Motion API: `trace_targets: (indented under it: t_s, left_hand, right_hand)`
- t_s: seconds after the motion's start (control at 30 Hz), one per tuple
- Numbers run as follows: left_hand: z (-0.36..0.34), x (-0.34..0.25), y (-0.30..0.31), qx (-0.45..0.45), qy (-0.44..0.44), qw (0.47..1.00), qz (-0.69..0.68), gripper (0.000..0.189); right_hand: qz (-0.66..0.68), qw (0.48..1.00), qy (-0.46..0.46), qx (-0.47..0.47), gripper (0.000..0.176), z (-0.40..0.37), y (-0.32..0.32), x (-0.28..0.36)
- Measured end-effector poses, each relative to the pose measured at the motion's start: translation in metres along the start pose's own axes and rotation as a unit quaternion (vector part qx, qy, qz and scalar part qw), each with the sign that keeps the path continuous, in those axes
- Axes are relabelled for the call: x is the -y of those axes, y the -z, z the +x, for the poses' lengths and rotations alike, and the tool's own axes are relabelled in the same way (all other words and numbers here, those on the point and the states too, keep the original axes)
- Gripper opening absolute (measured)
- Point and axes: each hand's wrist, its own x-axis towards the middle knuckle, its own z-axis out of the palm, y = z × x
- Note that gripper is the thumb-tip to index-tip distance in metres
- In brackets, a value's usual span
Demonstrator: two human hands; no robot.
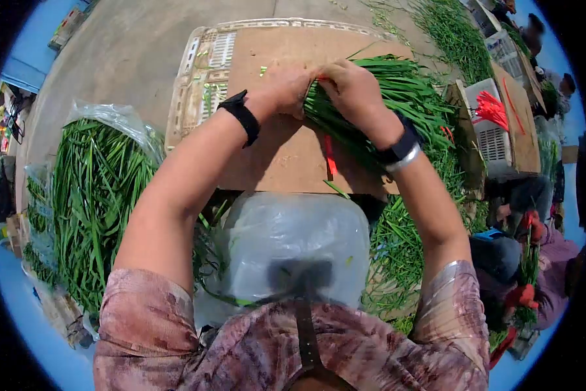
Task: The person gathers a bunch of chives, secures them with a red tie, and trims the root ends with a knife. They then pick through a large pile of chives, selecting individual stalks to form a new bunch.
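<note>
A bunch of long green leaves that look like garlic chives (403, 91) lies across the cardboard sheet (273, 156), its stem ends toward the middle. My left hand (293, 86) is closed at the stem ends. My right hand (355, 91) is closed over the top of the bunch, its fingertips meeting the left ones. Between them a bit of red strip (321, 77) shows at the fingertips; most of it is hidden by the fingers. Another red strip (330, 158) lies flat on the cardboard below the bunch.
The cardboard rests on an upturned plastic crate (198, 58). Bagged greens (97, 208) stand at left, loose greens (403, 254) at right. A plastic-covered seat or bundle (293, 241) is before me. Red strips (491, 111) hang on a white crate (495, 143). A co-worker's gloved hand (522, 297) holds greens.
</note>
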Motion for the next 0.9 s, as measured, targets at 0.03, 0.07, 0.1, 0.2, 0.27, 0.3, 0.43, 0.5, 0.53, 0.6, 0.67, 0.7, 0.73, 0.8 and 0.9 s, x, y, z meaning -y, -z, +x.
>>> trace_targets:
  t_s: [0.03, 0.07, 0.1, 0.2, 0.27, 0.3, 0.43, 0.5, 0.53, 0.6, 0.67, 0.7, 0.73, 0.8, 0.9]
  left_hand:
    - [-0.006, -0.005, 0.007, -0.024, -0.014, 1.000, -0.013, 0.070]
    - [-0.010, -0.007, 0.013, -0.049, -0.026, 0.998, -0.026, 0.074]
    - [-0.010, -0.007, 0.016, -0.039, -0.028, 0.998, -0.031, 0.075]
    - [-0.007, -0.007, 0.019, 0.004, -0.030, 0.999, -0.042, 0.080]
    - [-0.002, -0.005, 0.015, 0.042, -0.021, 0.998, -0.045, 0.081]
    - [-0.002, -0.006, 0.016, 0.033, -0.023, 0.999, -0.037, 0.081]
    - [-0.004, -0.004, 0.015, 0.003, -0.031, 0.999, -0.016, 0.082]
    - [-0.003, -0.004, 0.012, -0.016, -0.039, 0.999, -0.026, 0.082]
    - [-0.004, -0.003, 0.011, -0.029, -0.042, 0.998, -0.035, 0.082]
    - [-0.006, -0.002, 0.010, -0.034, -0.034, 0.998, -0.044, 0.080]
    - [-0.006, -0.006, 0.012, -0.024, -0.016, 0.999, -0.041, 0.078]
    - [-0.010, -0.011, 0.021, 0.014, -0.006, 0.999, -0.035, 0.078]
    - [-0.019, -0.019, 0.036, 0.051, 0.005, 0.998, -0.028, 0.077]
    - [-0.030, -0.021, 0.049, 0.098, 0.018, 0.994, -0.032, 0.074]
    - [-0.063, -0.015, 0.056, 0.081, -0.004, 0.986, -0.144, 0.062]
  right_hand:
    - [0.004, 0.999, -0.018, -0.035, 0.020, -0.010, 0.011, 0.006]
    - [0.008, 0.997, -0.035, -0.070, 0.023, -0.026, 0.027, 0.017]
    - [0.013, 0.993, -0.049, -0.104, 0.026, -0.042, 0.039, 0.025]
    - [0.007, 0.994, -0.100, 0.049, 0.038, -0.103, 0.037, 0.033]
    - [-0.020, 0.984, -0.128, 0.120, 0.043, -0.126, 0.014, 0.041]
    - [-0.023, 0.989, -0.104, 0.107, 0.043, -0.127, 0.011, 0.046]
    - [-0.006, 0.999, -0.028, 0.029, 0.023, -0.119, -0.014, 0.048]
    - [0.022, 0.999, -0.001, -0.047, 0.011, -0.109, -0.018, 0.049]
    - [0.020, 0.998, 0.007, -0.058, 0.011, -0.100, -0.014, 0.049]
    - [0.022, 0.996, 0.023, -0.078, 0.012, -0.084, -0.009, 0.049]
    - [0.012, 0.995, 0.041, -0.091, 0.012, -0.066, -0.002, 0.052]
    - [0.007, 0.994, 0.047, -0.098, 0.012, -0.059, -0.001, 0.053]
    - [0.004, 0.993, 0.054, -0.103, 0.013, -0.052, 0.000, 0.054]
    - [0.029, 0.991, 0.050, -0.121, 0.011, -0.041, 0.005, 0.058]
    - [0.086, 0.985, 0.027, -0.147, 0.010, -0.034, 0.013, 0.072]
